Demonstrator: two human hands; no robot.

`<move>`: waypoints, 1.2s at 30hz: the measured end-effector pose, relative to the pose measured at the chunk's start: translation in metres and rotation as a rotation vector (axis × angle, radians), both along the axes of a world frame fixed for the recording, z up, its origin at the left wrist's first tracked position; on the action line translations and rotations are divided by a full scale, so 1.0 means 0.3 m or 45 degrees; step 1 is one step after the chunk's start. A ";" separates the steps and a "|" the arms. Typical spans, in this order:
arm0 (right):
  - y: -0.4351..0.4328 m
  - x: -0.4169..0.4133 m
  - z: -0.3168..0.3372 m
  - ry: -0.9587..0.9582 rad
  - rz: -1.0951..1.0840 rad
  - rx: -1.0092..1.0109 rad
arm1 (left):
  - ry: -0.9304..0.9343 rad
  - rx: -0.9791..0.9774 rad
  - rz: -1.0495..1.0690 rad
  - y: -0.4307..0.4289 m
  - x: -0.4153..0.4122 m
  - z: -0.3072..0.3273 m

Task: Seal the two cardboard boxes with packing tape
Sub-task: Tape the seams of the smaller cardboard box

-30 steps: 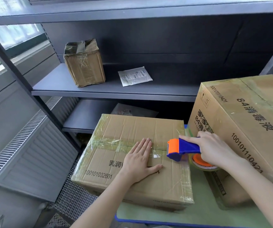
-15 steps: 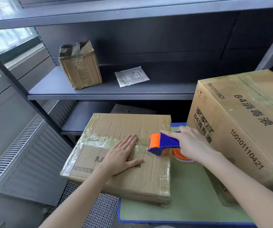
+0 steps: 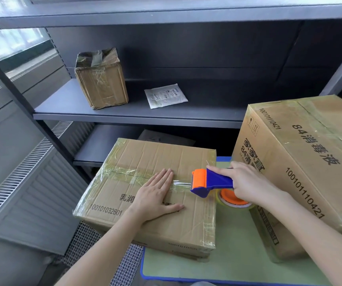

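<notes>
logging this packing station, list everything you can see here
flat cardboard box: 1, brown, left side of the table
large cardboard box: 1, brown, right side of the table
tape dispenser: 1, blue and orange, at the flat cardboard box's right edge, clear tape stretched toward the left hand
small cardboard box: 1, brown, on the shelf, left
paper packet: 1, white, on the shelf, right of the small cardboard box
shelf: 1 unit, dark grey, behind the table
table: 1, green top, blue edge
radiator grille: 1, grey, far left
left hand: 1, flat on the flat cardboard box
right hand: 1, grips the tape dispenser
</notes>
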State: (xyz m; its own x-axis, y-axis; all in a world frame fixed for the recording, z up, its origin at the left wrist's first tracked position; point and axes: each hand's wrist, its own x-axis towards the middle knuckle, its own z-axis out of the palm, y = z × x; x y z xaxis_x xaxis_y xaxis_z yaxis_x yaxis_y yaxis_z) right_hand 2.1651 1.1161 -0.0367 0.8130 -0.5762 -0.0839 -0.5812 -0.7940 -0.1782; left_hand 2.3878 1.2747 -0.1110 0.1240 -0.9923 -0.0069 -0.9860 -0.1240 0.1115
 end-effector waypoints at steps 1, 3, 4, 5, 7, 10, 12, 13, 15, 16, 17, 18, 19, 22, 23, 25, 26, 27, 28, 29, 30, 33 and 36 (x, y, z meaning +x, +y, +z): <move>-0.001 0.002 0.005 -0.009 0.022 -0.007 | 0.002 0.000 0.000 -0.001 0.000 0.004; -0.021 -0.017 0.017 -0.022 0.046 -0.044 | -0.002 0.011 -0.006 -0.001 0.001 0.010; -0.042 -0.039 0.025 -0.021 0.034 -0.069 | -0.005 0.018 -0.005 0.000 0.001 0.012; -0.067 -0.069 0.034 -0.007 0.009 -0.086 | -0.007 0.022 -0.002 0.001 -0.001 0.014; -0.101 -0.122 0.049 0.016 -0.047 -0.058 | -0.004 0.030 -0.001 0.002 -0.005 0.016; -0.082 -0.142 0.042 0.005 -0.029 -0.037 | -0.010 0.035 0.004 0.005 -0.002 0.016; -0.074 -0.154 0.032 0.007 -0.029 -0.048 | -0.006 0.047 -0.009 0.009 0.002 0.020; -0.080 -0.168 0.030 0.002 -0.047 -0.055 | -0.001 0.054 -0.013 0.010 0.005 0.022; -0.102 -0.202 0.037 0.020 -0.080 -0.071 | -0.008 0.056 -0.012 0.009 0.007 0.024; -0.108 -0.214 0.041 0.032 -0.084 -0.079 | -0.019 0.058 -0.011 0.009 0.004 0.025; -0.105 -0.222 0.045 0.035 -0.082 -0.091 | -0.028 0.062 -0.013 0.008 0.000 0.026; -0.097 -0.224 0.047 0.034 -0.084 -0.107 | -0.031 0.067 -0.015 0.007 -0.004 0.026; -0.084 -0.222 0.046 0.030 -0.086 -0.125 | -0.026 0.071 -0.013 0.005 -0.008 0.026; -0.052 -0.211 0.039 0.050 -0.063 -0.199 | 0.013 0.075 0.008 -0.004 -0.018 0.032; -0.050 -0.209 0.038 0.058 -0.065 -0.208 | 0.041 0.075 0.028 -0.009 -0.023 0.035; -0.047 -0.203 0.039 0.070 -0.074 -0.193 | 0.078 0.072 0.043 -0.019 -0.046 0.041; -0.044 -0.200 0.039 0.074 -0.074 -0.175 | 0.079 0.062 0.016 -0.026 -0.069 0.045; -0.042 -0.198 0.038 0.078 -0.074 -0.157 | 0.082 0.050 -0.030 -0.038 -0.102 0.048; -0.041 -0.199 0.038 0.086 -0.076 -0.144 | 0.093 0.043 -0.076 -0.053 -0.145 0.048; -0.042 -0.201 0.037 0.095 -0.080 -0.139 | 0.106 0.041 -0.102 -0.071 -0.192 0.046; -0.043 -0.203 0.036 0.102 -0.086 -0.143 | 0.113 0.042 -0.097 -0.090 -0.238 0.041; -0.046 -0.203 0.027 0.098 -0.107 -0.156 | 0.078 0.069 0.069 -0.134 -0.333 0.018; -0.048 -0.203 0.017 0.097 -0.111 -0.153 | -0.011 0.098 0.167 -0.139 -0.357 0.001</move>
